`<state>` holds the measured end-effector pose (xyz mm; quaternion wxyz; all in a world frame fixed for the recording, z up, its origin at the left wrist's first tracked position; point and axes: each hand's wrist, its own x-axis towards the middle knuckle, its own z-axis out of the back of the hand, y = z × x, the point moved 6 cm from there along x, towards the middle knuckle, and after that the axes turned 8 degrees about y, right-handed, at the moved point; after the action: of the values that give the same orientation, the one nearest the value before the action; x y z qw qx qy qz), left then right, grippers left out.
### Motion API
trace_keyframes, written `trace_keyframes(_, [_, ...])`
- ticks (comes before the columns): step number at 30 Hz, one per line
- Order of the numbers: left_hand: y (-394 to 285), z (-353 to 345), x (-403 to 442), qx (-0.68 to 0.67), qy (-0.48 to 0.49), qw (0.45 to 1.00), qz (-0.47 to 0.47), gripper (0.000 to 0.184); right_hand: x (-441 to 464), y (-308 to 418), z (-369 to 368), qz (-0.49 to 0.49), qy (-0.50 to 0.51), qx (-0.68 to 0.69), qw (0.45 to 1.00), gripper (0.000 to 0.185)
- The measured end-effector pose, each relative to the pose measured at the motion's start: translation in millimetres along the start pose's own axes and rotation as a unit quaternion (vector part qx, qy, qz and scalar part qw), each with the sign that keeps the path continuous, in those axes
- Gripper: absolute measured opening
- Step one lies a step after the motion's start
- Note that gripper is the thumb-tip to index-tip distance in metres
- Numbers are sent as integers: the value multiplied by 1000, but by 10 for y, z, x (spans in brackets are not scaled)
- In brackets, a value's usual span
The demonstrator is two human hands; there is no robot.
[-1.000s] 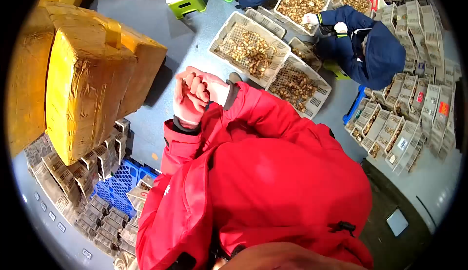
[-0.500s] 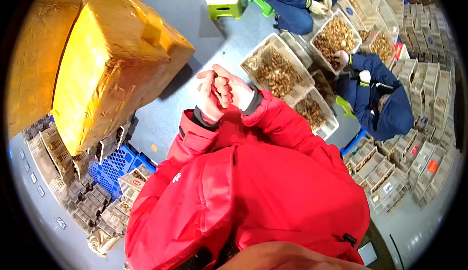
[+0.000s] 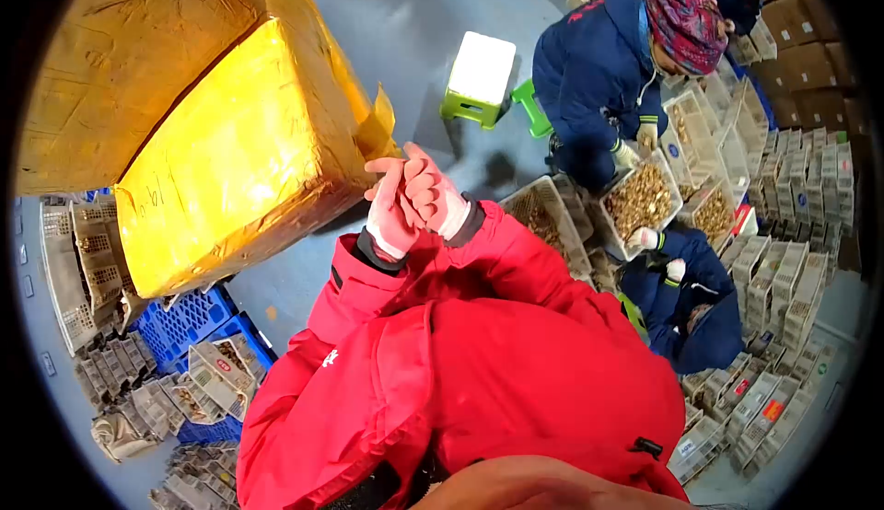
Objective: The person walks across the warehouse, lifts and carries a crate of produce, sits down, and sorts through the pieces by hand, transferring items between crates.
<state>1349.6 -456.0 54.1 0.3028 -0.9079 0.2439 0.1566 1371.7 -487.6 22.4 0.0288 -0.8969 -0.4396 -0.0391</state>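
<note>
My left hand (image 3: 390,218) and my right hand (image 3: 436,199) meet in front of my chest, both in gloves with pink palms and whitish backs. The fingers are bent and pressed against each other. No object shows between them. Dark cuffs stick out from the red jacket sleeves (image 3: 516,252). Just beyond the hands, the near corner of a big box wrapped in yellow tape (image 3: 230,156) comes close to my left fingers; I cannot tell whether they touch.
A white-topped green stool (image 3: 481,77) stands ahead. To the right, two people in dark blue jackets (image 3: 589,68) (image 3: 691,298) work at a crate of small brown shellfish-like pieces (image 3: 638,199). Stacked crates (image 3: 783,289) line the right; a blue pallet (image 3: 184,326) lies lower left.
My view has shifted, so the stool and co-workers appear lower and the yellow box nearer my hands. My hands stay together, with the fingers slightly rearranged. One co-worker's head has come into view.
</note>
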Motion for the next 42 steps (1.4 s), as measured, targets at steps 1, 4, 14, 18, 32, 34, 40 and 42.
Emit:
trace_keyframes(1, [-31, -9, 89, -42, 40, 998, -3, 24, 54, 38, 284, 22, 1, -13, 1000, 57])
trace_keyframes(4, [-106, 39, 385, -176, 112, 976, -58, 12, 119, 267, 142, 68, -29, -149, 986, 55])
trace_keyframes(14, [-632, -70, 1758, -84, -36, 981, -171, 30, 912, 1500, 308, -87, 49, 273, 957, 56])
trace_keyframes(18, [-809, -570, 2555, -139, 90, 959, -230, 26, 1043, 2409, 723, -120, 2, 155, 981, 55])
trace_keyframes(32, [-1855, -1354, 4575, -193, 181, 960, -94, 23, 2139, 4523, -14, -80, 1, 174, 982, 48])
trace_keyframes(34, [-1890, -1135, 5080, -216, 193, 954, -75, 30, 2382, 4822, 48, -66, 34, 322, 944, 47])
trace_keyframes(40, [-3101, -1124, 6251, -147, -76, 980, -107, 14, 3630, 5893, 202, -6, 151, 442, 884, 48])
trace_keyframes(42, [-3574, -1064, 6653, -143, -62, 982, -102, 14, 4111, 6239, 561, 3, -107, 122, 987, 48])
